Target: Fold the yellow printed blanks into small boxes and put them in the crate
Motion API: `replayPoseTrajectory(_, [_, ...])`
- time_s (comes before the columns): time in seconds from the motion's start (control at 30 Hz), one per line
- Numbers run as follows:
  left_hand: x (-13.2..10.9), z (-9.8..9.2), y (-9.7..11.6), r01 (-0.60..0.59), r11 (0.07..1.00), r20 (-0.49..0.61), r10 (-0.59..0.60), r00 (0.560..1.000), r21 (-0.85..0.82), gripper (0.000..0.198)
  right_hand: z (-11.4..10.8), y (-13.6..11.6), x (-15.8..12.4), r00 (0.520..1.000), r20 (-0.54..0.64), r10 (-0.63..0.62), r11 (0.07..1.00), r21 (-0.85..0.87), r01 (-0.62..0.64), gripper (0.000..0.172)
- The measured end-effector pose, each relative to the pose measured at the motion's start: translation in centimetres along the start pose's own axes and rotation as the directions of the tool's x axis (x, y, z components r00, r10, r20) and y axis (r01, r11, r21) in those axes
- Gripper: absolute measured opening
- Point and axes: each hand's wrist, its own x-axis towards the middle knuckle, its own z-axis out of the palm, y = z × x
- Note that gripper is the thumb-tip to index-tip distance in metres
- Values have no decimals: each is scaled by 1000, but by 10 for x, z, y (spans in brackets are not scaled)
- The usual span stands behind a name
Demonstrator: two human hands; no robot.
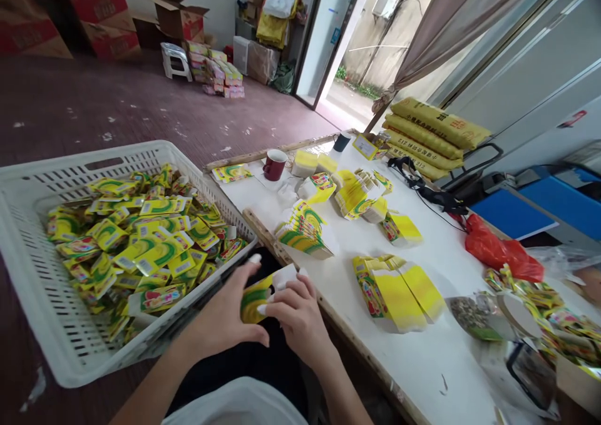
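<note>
A small yellow and green printed carton with white flaps is above my lap, between my two hands. My right hand has its fingers closed over the carton's right end, near the white flaps. My left hand is beside the left end, thumb and fingers spread apart around it; whether it touches the carton is unclear. To the left, a white plastic basket holds a heap of small yellow-green packets. Upright flat cartons stand on the white table just beyond my hands.
More yellow carton stacks lie on the table, with a dark red mug at its far end. A clear jar, a red plastic bag and loose packets are on the right. Yellow sacks are piled behind.
</note>
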Motion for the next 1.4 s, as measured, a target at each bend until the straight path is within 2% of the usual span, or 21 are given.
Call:
replayPoseTrajectory(0.03, [-1,6,1,11,999,56,-13,998,32,87,6,-2,-1,999,-42,27,999,47,-25,30])
replayPoseTrajectory(0.07, [-2,12,2,21,999,83,-25,996,47,74,13,-3,-2,984,-139,109,989,112,-94,33])
replayPoseTrajectory(0.1, [-3,19,2,33,998,78,-37,996,54,63,21,-3,-3,936,-262,236,961,203,-186,40])
replayPoseTrajectory(0.13, [-3,25,1,44,997,40,-46,998,57,58,28,-2,-3,850,-363,382,907,321,-271,50])
replayPoseTrajectory(0.17, [-4,30,0,51,997,-15,-50,999,57,58,34,-1,-3,752,-402,522,827,453,-332,58])
replayPoseTrajectory(0.2, [-5,34,-2,50,997,-67,-46,997,57,62,40,-1,-2,681,-368,633,731,574,-369,61])
replayPoseTrajectory(0.23, [-7,38,-3,43,997,-104,-36,994,57,67,44,0,-2,650,-278,707,629,668,-399,60])
replayPoseTrajectory(0.3, [-10,43,-6,13,996,-116,-3,993,84,70,50,0,0,661,-40,749,448,766,-461,52])
replayPoseTrajectory(0.37, [-13,46,-8,-25,989,-69,35,997,146,62,53,0,2,661,114,741,331,795,-508,48])
replayPoseTrajectory(0.47, [-15,49,-12,-60,967,-50,74,996,247,52,55,3,4,657,183,732,241,831,-501,58])
replayPoseTrajectory(0.57, [-14,49,-15,-55,949,-90,87,992,311,52,56,6,3,672,209,710,212,847,-488,63])
replayPoseTrajectory(0.73, [-10,46,-13,-75,935,15,74,997,346,53,49,4,-5,730,207,652,287,824,-489,69])
replayPoseTrajectory(0.87, [-9,44,-10,-78,963,110,51,993,259,61,37,-5,-11,834,195,516,456,762,-460,73])
replayPoseTrajectory(0.93, [-8,43,-11,-56,981,87,40,995,185,70,34,-7,-14,863,166,477,566,693,-446,66])
replayPoseTrajectory(1.03, [-7,42,-13,-56,979,-43,66,997,196,76,35,-2,-17,850,36,525,667,604,-437,47])
replayPoseTrajectory(1.1, [-6,39,-14,-57,956,-90,86,992,289,71,37,5,-20,810,-79,581,689,577,-438,45])
replayPoseTrajectory(1.17, [-5,34,-12,-64,935,-82,98,992,349,63,38,11,-21,805,-147,575,735,526,-429,51])
replayPoseTrajectory(1.23, [-5,28,-10,-89,933,-56,116,992,350,56,36,15,-22,862,-119,492,802,448,-395,54])
replayPoseTrajectory(1.3, [-5,19,-7,-116,932,-43,139,989,342,53,29,16,-20,913,-34,407,844,396,-362,49])
replayPoseTrajectory(1.4, [-3,8,-4,-134,929,-13,148,989,344,53,9,20,-14,938,107,329,848,404,-343,34])
